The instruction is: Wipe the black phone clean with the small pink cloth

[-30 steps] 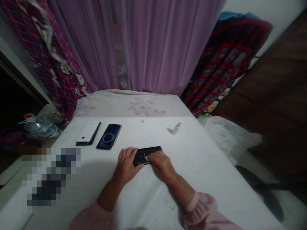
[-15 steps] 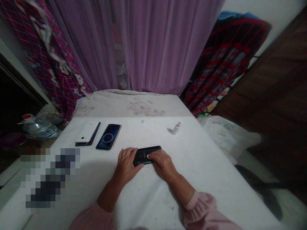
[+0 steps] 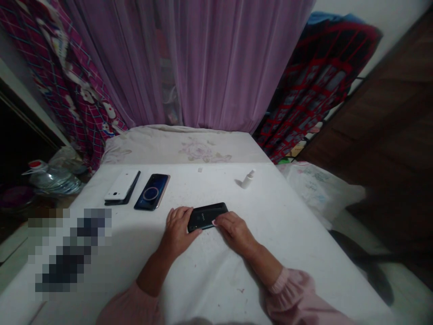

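A black smartphone (image 3: 206, 214) lies back up on the white-covered table, its lettered back facing me. My left hand (image 3: 177, 230) grips its left end, with the thumb along the near edge and the fingers at the far side. At the right end, my right hand (image 3: 237, 232) rests with bent fingers pressed together on the phone's back. A small pale pink bit shows at those fingertips; I cannot make out what it is. Part of the phone's right end is hidden by the fingers.
To the left lie a white phone (image 3: 122, 185) on a dark one, and a blue phone (image 3: 152, 192) on a pinkish one. A small white spray bottle (image 3: 248, 180) stands at the back right. A blurred patch (image 3: 72, 250) covers the table's left edge.
My right hand has slid a little to the right and toward me across the phone's back, uncovering more of it. My left hand keeps its grip on the left end.
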The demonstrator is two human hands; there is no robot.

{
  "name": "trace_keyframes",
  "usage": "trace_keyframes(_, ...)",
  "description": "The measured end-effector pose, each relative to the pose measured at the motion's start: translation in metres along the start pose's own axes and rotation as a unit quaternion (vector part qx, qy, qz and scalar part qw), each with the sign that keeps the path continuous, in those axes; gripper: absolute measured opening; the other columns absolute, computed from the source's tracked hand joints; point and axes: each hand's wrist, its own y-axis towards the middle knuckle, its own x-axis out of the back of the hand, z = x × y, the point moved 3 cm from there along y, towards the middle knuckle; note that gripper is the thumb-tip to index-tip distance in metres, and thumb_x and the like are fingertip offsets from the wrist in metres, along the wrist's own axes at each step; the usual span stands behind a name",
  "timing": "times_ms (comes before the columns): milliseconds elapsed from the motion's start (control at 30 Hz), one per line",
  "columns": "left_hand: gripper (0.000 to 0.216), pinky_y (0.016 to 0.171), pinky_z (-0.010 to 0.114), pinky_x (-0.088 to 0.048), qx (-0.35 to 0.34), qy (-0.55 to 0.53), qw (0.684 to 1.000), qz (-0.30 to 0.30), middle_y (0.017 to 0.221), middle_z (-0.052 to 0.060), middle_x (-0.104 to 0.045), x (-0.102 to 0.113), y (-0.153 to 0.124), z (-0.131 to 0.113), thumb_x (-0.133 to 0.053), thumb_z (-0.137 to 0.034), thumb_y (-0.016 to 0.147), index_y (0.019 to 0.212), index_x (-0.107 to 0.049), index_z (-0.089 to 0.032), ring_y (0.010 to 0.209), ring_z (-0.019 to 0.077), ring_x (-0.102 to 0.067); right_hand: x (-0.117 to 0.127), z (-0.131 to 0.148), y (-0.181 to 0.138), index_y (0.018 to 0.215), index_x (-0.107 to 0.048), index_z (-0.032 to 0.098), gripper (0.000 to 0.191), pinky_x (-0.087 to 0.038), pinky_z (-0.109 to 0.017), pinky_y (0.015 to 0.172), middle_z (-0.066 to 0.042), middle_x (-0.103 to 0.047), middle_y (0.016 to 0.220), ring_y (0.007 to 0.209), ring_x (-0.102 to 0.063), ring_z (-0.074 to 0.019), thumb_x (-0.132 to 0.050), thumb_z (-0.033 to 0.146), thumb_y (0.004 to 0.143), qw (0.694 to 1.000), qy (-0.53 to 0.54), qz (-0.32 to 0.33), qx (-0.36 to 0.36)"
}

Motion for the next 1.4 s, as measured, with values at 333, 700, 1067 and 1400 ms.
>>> trace_keyframes(333, 0.054, 0.11, 0.056, -0.032, 0.007, 0.009, 1.0, 0.006, 0.118, 0.012, -0.061, -0.001, 0.001, 0.002, -0.068, -0.035, 0.076, 0.125, -0.055, -0.017, 0.114, 0.0309, -0.057, 0.022, -0.022, -0.014, 0.103, -0.066, 0.022, 0.017, -0.055, -0.032, 0.076, -0.007, -0.072, 0.096, 0.087, -0.064, -0.0185, -0.052, 0.017, 0.096, 1.0, -0.005, 0.0, -0.003)
trace_keyframes(700, 0.061, 0.113, 0.056, -0.025, -0.01, 0.028, 0.993, 0.112, 0.139, 0.011, -0.055, -0.002, 0.016, 0.018, -0.061, -0.036, 0.082, 0.139, -0.046, -0.021, 0.133, 0.0311, -0.045, 0.016, -0.065, 0.008, 0.098, -0.072, 0.022, 0.026, -0.053, -0.032, 0.083, -0.005, -0.075, 0.094, 0.09, -0.067, -0.0195, -0.055, 0.009, 0.084, 0.98, -0.045, 0.062, -0.186)
trace_keyframes(1067, 0.038, 0.1, 0.043, -0.044, 0.078, 0.079, 0.993, 0.045, 0.121, 0.014, -0.066, 0.004, 0.033, -0.011, -0.047, -0.034, 0.094, 0.124, -0.059, -0.015, 0.113, 0.0277, -0.06, 0.016, -0.008, -0.005, 0.097, -0.07, 0.022, 0.02, -0.052, -0.03, 0.081, -0.005, -0.075, 0.092, 0.086, -0.067, -0.017, -0.052, 0.016, 0.091, 0.994, 0.053, 0.052, -0.08)
trace_keyframes(1400, 0.075, 0.118, 0.056, -0.018, 0.02, 0.06, 0.986, 0.155, 0.153, 0.015, -0.039, -0.021, 0.005, -0.044, -0.057, -0.028, 0.076, 0.146, -0.037, -0.012, 0.143, 0.0306, -0.031, -0.002, -0.018, 0.004, 0.098, -0.072, 0.024, 0.022, -0.053, -0.032, 0.075, -0.006, -0.071, 0.089, 0.085, -0.064, -0.0188, -0.054, 0.015, 0.089, 0.994, 0.006, -0.059, -0.093)
